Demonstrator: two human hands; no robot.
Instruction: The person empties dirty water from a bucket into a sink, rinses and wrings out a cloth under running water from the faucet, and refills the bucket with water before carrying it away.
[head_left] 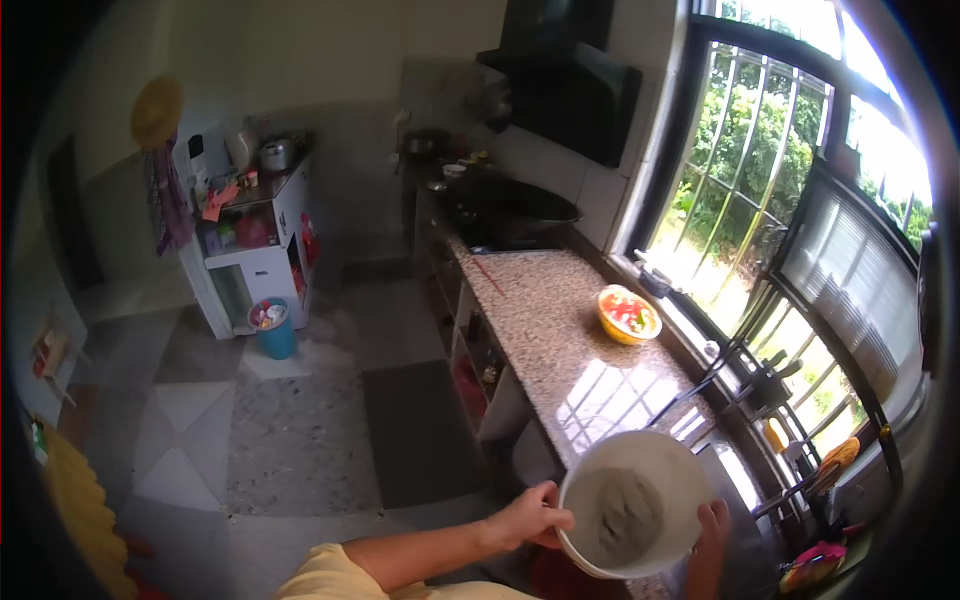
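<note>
A pale round bucket [688, 460] is held tilted at the counter's near end, its open mouth facing me. Something greyish lies in its bottom; I cannot make out what. My left hand [540, 515] is closed on the bucket's left rim, thumb over the edge. On the opposite side, my right hand [711, 530] grips the rim, with part of its fingers hidden. Farther along the granite counter [540, 330] stands a yellow bowl [628, 315] with red and green pieces of food in it.
A large black wok [520, 205] sits on the stove under a dark range hood [570, 90]. Reddish chopsticks [488, 276] lie near the counter edge. A barred window and a rack of utensils [775, 385] line the right. A blue bin [275, 335] stands on the floor.
</note>
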